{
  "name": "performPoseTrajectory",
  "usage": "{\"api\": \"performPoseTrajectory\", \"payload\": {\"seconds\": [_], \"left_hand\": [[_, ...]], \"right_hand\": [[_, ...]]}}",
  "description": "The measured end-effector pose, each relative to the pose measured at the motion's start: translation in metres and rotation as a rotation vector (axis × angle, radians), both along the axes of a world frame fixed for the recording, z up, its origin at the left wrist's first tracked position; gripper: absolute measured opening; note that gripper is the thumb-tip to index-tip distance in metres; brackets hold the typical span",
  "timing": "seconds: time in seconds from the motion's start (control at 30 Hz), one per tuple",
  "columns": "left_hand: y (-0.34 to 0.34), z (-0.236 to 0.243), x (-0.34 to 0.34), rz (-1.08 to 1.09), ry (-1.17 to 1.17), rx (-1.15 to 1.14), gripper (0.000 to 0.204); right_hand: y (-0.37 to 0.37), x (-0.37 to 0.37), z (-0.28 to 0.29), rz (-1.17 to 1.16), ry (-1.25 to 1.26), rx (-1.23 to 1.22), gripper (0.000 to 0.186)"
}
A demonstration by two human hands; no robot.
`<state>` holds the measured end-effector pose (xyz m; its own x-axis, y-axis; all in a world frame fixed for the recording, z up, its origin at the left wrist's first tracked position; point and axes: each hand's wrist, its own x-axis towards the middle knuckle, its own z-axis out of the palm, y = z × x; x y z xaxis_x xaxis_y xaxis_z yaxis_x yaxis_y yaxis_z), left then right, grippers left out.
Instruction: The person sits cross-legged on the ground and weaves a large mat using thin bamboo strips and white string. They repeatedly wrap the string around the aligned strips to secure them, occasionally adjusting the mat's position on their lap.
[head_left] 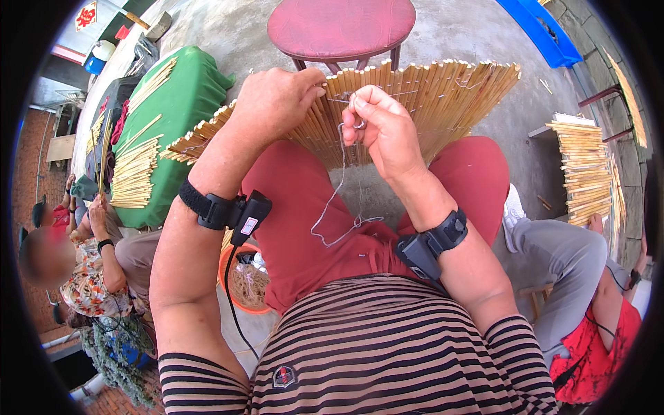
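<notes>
A mat of thin yellow-brown sticks (443, 90), tied side by side with pale thread, stands across my knees. My left hand (280, 100) is closed over its upper edge, fingertips curled among the stick ends. Just right of it, my right hand (384, 128) pinches a grey string (337, 190) between thumb and fingers, in front of the mat. A small shiny bit shows at these fingers, too small to name. The string's loose length droops onto my red trousers. A taut thread runs across the mat near both hands.
A red round stool (342, 28) stands beyond the mat. Left, a green-covered table (187, 104) bears sticks, with a person seated beside it. An orange basket (232, 287) holds tangled string by my left leg. Right, another person sits by a stick mat (588, 169); a blue tray (536, 28) lies farther off.
</notes>
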<state>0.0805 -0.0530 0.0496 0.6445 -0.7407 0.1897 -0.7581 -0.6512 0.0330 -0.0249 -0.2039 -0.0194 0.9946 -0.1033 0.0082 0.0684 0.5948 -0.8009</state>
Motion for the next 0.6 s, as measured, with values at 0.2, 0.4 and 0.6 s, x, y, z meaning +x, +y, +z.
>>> {"api": "performPoseTrajectory", "payload": {"seconds": [0.2, 0.4, 0.6], "left_hand": [[0.025, -0.031, 0.01, -0.006, 0.186, -0.135, 0.026], [0.034, -0.051, 0.002, -0.013, 0.008, -0.063, 0.03], [0.016, -0.026, 0.009, -0.039, -0.126, -0.125, 0.03]], "right_hand": [[0.015, 0.002, -0.027, 0.119, 0.023, -0.02, 0.015], [0.037, -0.002, -0.03, 0.135, 0.037, -0.067, 0.016], [0.029, 0.006, -0.009, -0.008, -0.085, -0.096, 0.015]]}}
